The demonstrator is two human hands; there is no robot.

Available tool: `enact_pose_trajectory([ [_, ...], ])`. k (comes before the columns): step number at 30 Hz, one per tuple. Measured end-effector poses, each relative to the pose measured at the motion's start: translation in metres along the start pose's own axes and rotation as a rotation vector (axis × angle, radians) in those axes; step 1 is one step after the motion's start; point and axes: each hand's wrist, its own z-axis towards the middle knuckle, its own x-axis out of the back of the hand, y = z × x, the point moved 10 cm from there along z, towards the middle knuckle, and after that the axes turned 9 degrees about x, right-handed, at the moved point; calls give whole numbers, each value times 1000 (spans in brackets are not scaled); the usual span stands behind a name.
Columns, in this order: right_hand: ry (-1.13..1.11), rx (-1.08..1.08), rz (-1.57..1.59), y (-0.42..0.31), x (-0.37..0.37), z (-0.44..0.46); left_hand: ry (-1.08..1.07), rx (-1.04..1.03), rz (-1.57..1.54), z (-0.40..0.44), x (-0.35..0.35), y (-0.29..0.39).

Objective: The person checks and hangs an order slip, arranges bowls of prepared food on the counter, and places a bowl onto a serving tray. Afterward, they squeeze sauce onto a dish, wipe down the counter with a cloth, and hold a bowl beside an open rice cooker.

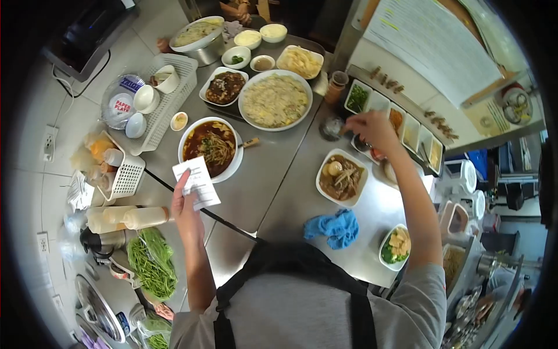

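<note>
My left hand [186, 212] grips a white paper slip [197, 181] with handwriting on it. The slip is held over the near edge of a white bowl [232, 168] of dark red soup with noodles. Above the condiment row, my right hand [375, 129] has its fingers drawn together; what they hold, if anything, is too small to make out. Beside those fingertips stands a small clear jar [331, 128]. Below them, a square white bowl [342, 178] contains brown broth, an egg and pale strips. Chopped greens fill a container [357, 98] in the row.
A large bowl of egg-topped food [275, 100] and a dark saucy dish [225, 88] stand at the back. Nearer are a blue cloth [332, 228] and a broccoli bowl [395, 248]. White baskets [127, 174], squeeze bottles [145, 217] and green beans [151, 262] line the left.
</note>
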Motion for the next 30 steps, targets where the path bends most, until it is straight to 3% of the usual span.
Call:
enact_pose_trajectory([
  [6, 13, -47, -138, 55, -31, -31, -155, -11, -40, -7, -60, 16],
  [12, 43, 59, -133, 84, -56, -17, -153, -49, -34, -23, -47, 6],
  [16, 89, -364, -23, 81, -25, -62, -1, -21, -57, -39, 5, -3],
  [18, 87, -217, -79, 120, -28, -80, 28, -25, -43, -48, 25, -8],
  [19, 68, -59, -291, 138, -32, -90, 65, -47, -2, -52, 38, -8],
  [20, 163, -9, -344, 141, -35, -107, 133, -82, 32, -58, 57, -4],
  [23, 88, -105, 128, 174, -81, -133, 206, -192, 257, -75, 80, 17],
  [24, 112, -332, 447, 208, -96, -147, 183, -203, 244, -76, 88, 19],
  [26, 128, -327, 536, 195, -100, -148, 278, -256, 313, -84, 112, 39],
  [28, 33, -241, 655, 167, -119, -139, 430, -359, 204, -95, 154, 64],
  [30, 47, -283, 577, 144, -133, -131, 478, -398, -252, -86, 224, 65],
])
